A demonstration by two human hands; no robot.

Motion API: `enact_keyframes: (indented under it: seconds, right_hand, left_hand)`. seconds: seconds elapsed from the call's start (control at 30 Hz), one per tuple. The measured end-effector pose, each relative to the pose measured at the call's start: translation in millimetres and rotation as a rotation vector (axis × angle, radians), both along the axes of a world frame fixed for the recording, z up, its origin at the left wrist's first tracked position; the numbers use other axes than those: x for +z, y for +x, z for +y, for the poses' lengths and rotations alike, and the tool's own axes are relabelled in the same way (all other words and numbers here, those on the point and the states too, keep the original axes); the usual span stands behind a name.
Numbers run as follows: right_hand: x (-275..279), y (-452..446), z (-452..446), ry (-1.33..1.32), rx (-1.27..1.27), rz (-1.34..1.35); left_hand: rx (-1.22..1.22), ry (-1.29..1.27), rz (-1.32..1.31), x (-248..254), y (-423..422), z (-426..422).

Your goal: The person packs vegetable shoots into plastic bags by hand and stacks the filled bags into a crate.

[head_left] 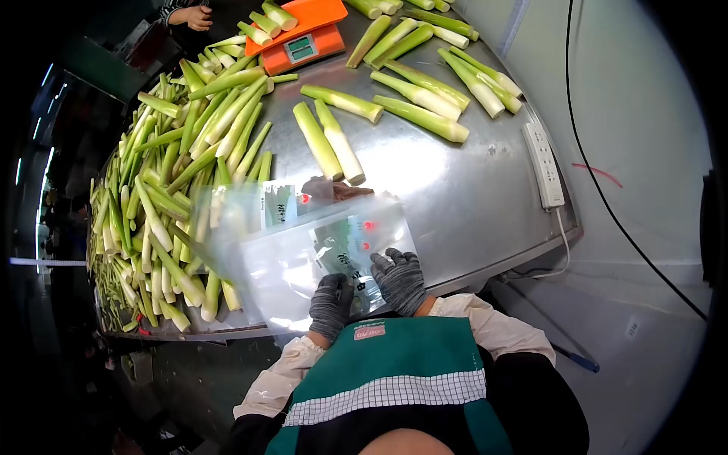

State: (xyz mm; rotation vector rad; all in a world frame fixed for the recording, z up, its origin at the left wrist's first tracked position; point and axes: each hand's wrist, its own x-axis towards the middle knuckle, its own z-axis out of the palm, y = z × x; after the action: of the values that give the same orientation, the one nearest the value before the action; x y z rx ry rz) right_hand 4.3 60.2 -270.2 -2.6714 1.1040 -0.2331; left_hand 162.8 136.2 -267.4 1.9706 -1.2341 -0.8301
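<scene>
Clear printed plastic bags point(292, 254) lie at the table's near edge, with green labels and red dots. My left hand point(331, 307), in a grey knit glove, has its fingers curled at the near edge of the top bag. My right hand point(400, 282), gloved alike, rests on the bag's right part, fingers spread over the film. Beyond the bags is a crumpled brown piece point(337, 191) of unclear kind. Two green-and-white vegetable stalks point(341, 144), which look like water bamboo shoots, lie just past it.
A big heap of stalks point(167, 205) covers the table's left side. More stalks point(425, 98) lie at the far right. An orange scale point(303, 47) holds several stalks. A white power strip point(542, 163) lines the right edge. Another person's hand point(199, 17) shows at the far left.
</scene>
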Motion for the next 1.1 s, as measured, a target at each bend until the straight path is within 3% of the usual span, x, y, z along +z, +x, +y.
enact_keyframes:
  seconds: [0.1,0.17,0.23,0.3,0.33,0.43,0.53,0.6,0.63,0.67,0.7,0.73,0.77,0.83,0.9,1.0,1.07,1.1]
  right_hand:
    - [17.8,-6.5,-11.9,0.036,0.033,-0.048]
    - [28.7,-5.4,-19.7,0.201,0.058,-0.093]
    - [17.4,-7.0,-24.3,0.255,0.085,-0.211]
    - [12.5,-10.2,-26.7,0.425,0.006,-0.504]
    - [14.5,-13.2,-29.3,0.428,0.021,-0.498]
    - [24.1,-20.9,-32.5,0.541,0.056,-0.701]
    - [23.8,-21.9,-30.9,0.753,0.079,-0.861]
    - [13.0,-22.5,-27.3,0.916,-0.181,-0.960]
    - [8.5,-25.4,-26.7,0.915,-0.177,-0.954]
    - [3.3,-31.2,-26.4,1.229,-0.454,-1.208]
    - [-3.4,-38.2,-24.8,1.536,-0.760,-1.445]
    - [-13.5,-46.3,-21.9,1.644,-0.904,-1.576]
    - [-8.8,-48.5,-21.0,1.645,-0.912,-1.572]
    - [14.0,-51.5,-23.5,1.875,-1.146,-1.389]
    - [25.4,-49.3,-25.3,1.850,-1.166,-1.257]
    - [27.4,-50.5,-28.7,1.936,-0.971,-1.071]
    - [29.8,-45.8,-31.2,1.796,-0.786,-0.668]
    - [27.4,-44.0,-31.9,1.795,-0.787,-0.668]
  left_hand:
    - [-0.052,0.069,-0.116,8.2,-17.2,-10.4]
    - [-0.079,0.080,-0.328,16.4,-29.1,-19.1]
    - [-0.117,0.153,-0.370,13.3,-32.4,-20.9]
    - [-0.131,0.126,-0.464,12.5,-36.0,-21.2]
    - [-0.130,0.098,-0.478,17.4,-37.8,-21.1]
    - [-0.038,-0.116,-0.246,1.8,-33.2,-14.6]
    - [0.105,-0.028,0.058,11.1,-36.7,-17.5]
    - [0.144,0.045,0.206,13.4,-37.9,-22.3]
    - [0.059,0.089,-0.028,9.6,-37.8,-23.5]
    - [-0.027,0.135,-0.261,7.0,-38.4,-24.0]
    - [-0.023,0.138,-0.255,6.1,-40.4,-23.4]
    - [-0.030,0.136,-0.353,5.7,-42.8,-21.9]
    - [-0.040,0.133,-0.452,5.8,-44.3,-21.3]
    - [-0.037,0.183,-0.413,9.1,-44.5,-24.4]
    - [-0.034,0.181,-0.383,10.4,-42.8,-26.4]
    - [-0.036,0.154,-0.395,10.5,-43.3,-24.6]
    - [-0.045,0.149,-0.399,10.8,-42.7,-24.3]
    - [-0.051,0.151,-0.392,10.4,-41.7,-24.9]
